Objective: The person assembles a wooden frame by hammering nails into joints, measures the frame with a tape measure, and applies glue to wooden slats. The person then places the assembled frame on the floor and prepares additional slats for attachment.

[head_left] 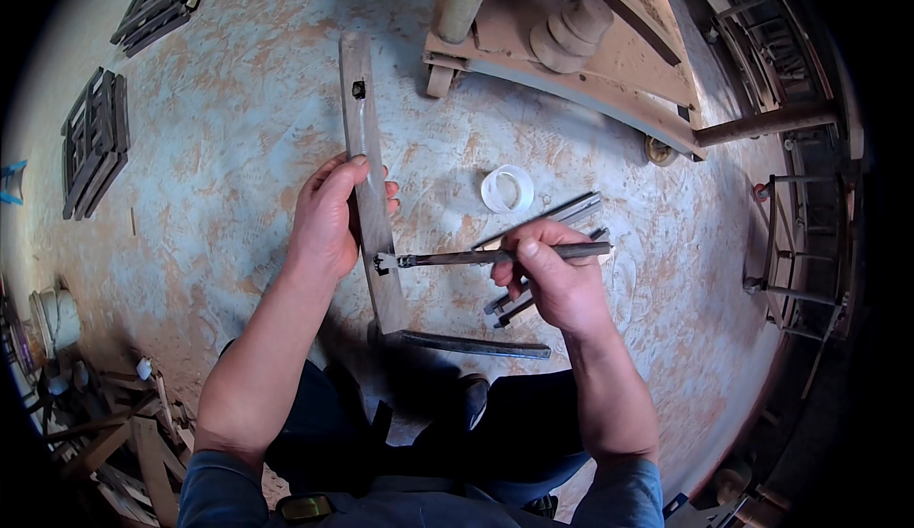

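Curved wooden slat (369,185), long and narrow with a dark slot near its far end, stands nearly upright over the dusty concrete floor (238,128), its lower end by the person's knees. The head view shows the left hand (328,219) clamped around the slat's middle, thumb on the near face and fingers wrapped behind. The right hand (552,280) is closed on a slim metal chisel (486,257), held level, its tip touching the slat's right edge just below the left hand. The hands are apart, joined only through tool and wood.

Judging from this, a second slot is being cut or cleaned, and the next move calls for a steady grip on the slat and a controlled push along the chisel.

Under the right hand lie several flat metal tools (543,242); a roll of clear tape (507,188) sits just beyond. A dark curved strip (471,344) lies near the knees. Carved lattice panels (93,142) rest toward the floor's left edge.
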